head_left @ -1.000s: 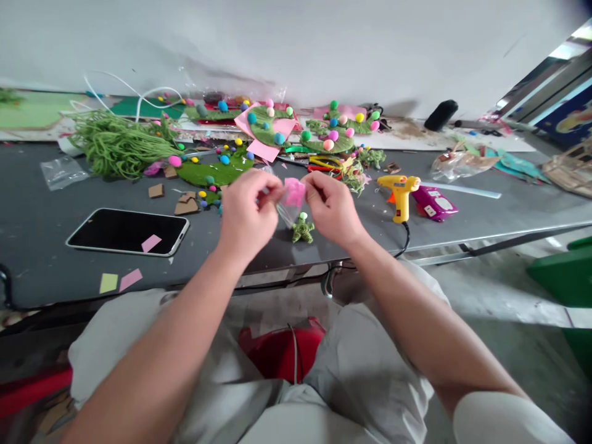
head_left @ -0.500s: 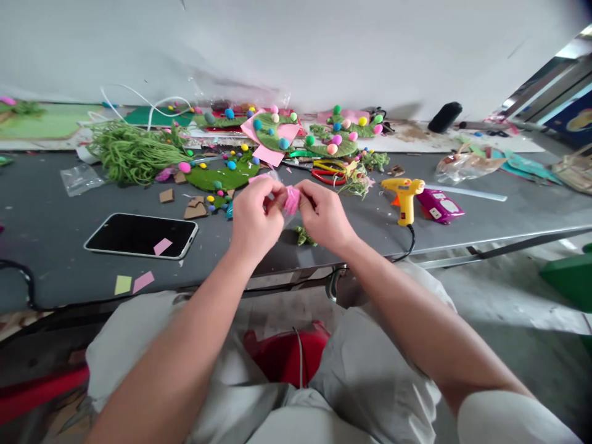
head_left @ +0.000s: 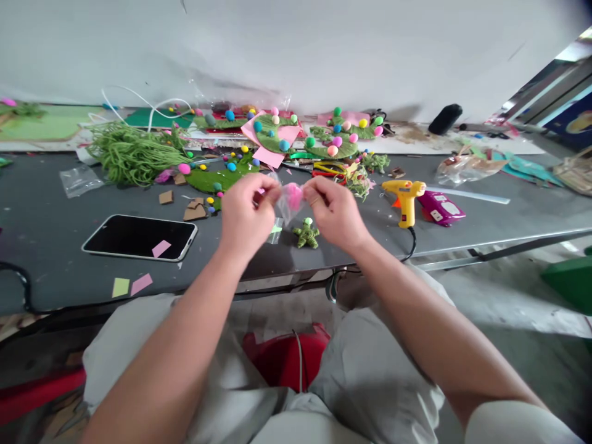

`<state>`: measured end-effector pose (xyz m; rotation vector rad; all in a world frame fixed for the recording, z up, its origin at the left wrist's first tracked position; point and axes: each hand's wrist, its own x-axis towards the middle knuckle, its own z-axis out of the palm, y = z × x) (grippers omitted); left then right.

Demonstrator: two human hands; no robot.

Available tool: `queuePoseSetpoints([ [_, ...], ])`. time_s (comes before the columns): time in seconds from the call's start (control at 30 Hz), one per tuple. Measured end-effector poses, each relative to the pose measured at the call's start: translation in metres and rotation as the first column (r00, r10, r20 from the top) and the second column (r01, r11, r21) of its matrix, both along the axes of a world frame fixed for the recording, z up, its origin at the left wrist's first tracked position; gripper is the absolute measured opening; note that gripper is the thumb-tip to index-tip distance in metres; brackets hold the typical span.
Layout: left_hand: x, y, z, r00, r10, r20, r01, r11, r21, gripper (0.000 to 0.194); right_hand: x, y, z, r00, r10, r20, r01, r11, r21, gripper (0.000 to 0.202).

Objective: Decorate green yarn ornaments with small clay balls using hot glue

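Note:
A small clear plastic bag (head_left: 290, 206) with something bright pink inside is stretched between my two hands above the table. My left hand (head_left: 250, 213) pinches its left side, and my right hand (head_left: 333, 211) grips the right edge. What exactly the pink contents are, I cannot make out. Just below the bag lies a small green star-shaped figure (head_left: 306, 235) wound in yarn, with a pale green pompom on top. Beside it, partly behind my left hand, is another clear packet (head_left: 276, 230) with something light green.
A black-screened phone (head_left: 139, 235) lies at the left. A yellow glue gun (head_left: 404, 200) and a purple pack (head_left: 441, 206) are on the right. Green yarn (head_left: 134, 154), pliers (head_left: 329, 169) and pompom-covered green pieces (head_left: 277, 131) line the back. Cardboard scraps (head_left: 195, 211) lie left of my hands.
My hands have moved slightly apart, pulling the bag wider so the pink contents show more. The green star figure, mostly hidden before, is now in full view.

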<state>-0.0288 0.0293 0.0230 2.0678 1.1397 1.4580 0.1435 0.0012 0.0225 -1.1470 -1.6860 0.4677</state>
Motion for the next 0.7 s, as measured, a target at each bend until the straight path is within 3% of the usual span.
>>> queuePoseSetpoints([
  [0.2, 0.0, -0.004, -0.001, 1.0, -0.021, 0.002, 0.021, 0.998, -0.051, 0.014, 0.0, -0.001, -0.001, 1.0, 0.017, 0.019, -0.018, 1.0, 0.014, 0.024],
  [0.43, -0.002, -0.003, -0.002, 0.999, -0.004, 0.05, 0.01, 0.994, -0.108, 0.014, 0.007, -0.001, -0.006, 0.998, -0.059, -0.034, 0.058, 0.998, -0.04, 0.025],
  [0.7, -0.008, -0.004, -0.006, 0.997, -0.015, 0.08, 0.028, 0.986, -0.165, 0.012, 0.012, -0.009, -0.003, 0.961, 0.096, -0.26, -0.166, 0.95, -0.263, 0.047],
])
